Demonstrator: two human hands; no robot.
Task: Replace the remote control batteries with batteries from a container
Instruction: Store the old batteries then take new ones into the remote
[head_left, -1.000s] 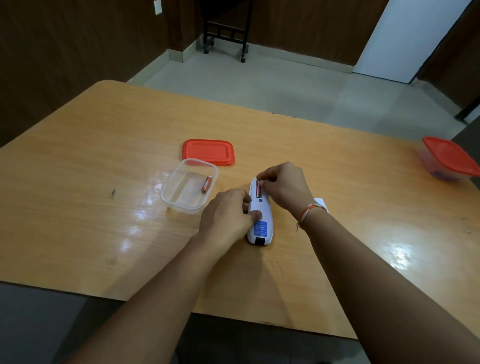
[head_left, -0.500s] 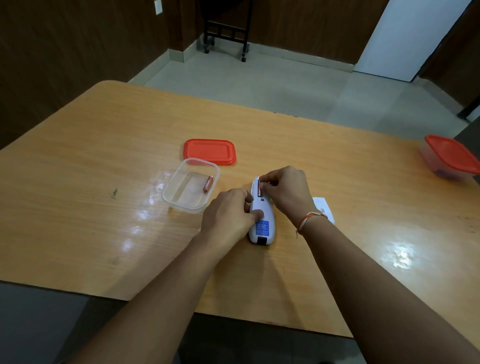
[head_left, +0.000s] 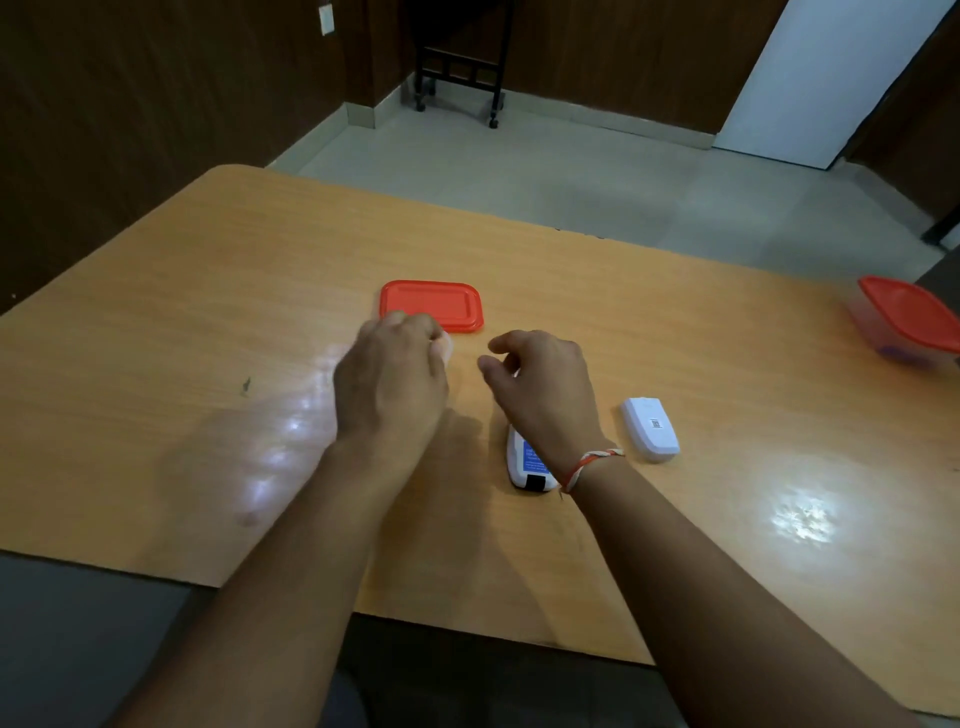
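Note:
The white remote (head_left: 525, 464) lies face down on the table, its blue label showing and its far half hidden under my right hand (head_left: 543, 391). That hand hovers over the remote with fingers loosely apart and nothing in it. The remote's white battery cover (head_left: 650, 428) lies to the right. My left hand (head_left: 390, 382) is blurred, with fingers curled down over the clear container, which it hides except for a pale bit of rim (head_left: 444, 347). Whether it holds a battery is hidden. The container's red lid (head_left: 431, 305) lies just beyond.
The wooden table (head_left: 675, 322) ends at a near edge under my forearms. A second clear container with a red lid (head_left: 911, 323) stands at the far right edge. Beyond the table are a tiled floor and a dark wheeled stand (head_left: 460, 78).
My left hand let go of the remote and moved left over the clear container. My right hand lifted off the battery bay. The battery cover is now in full view.

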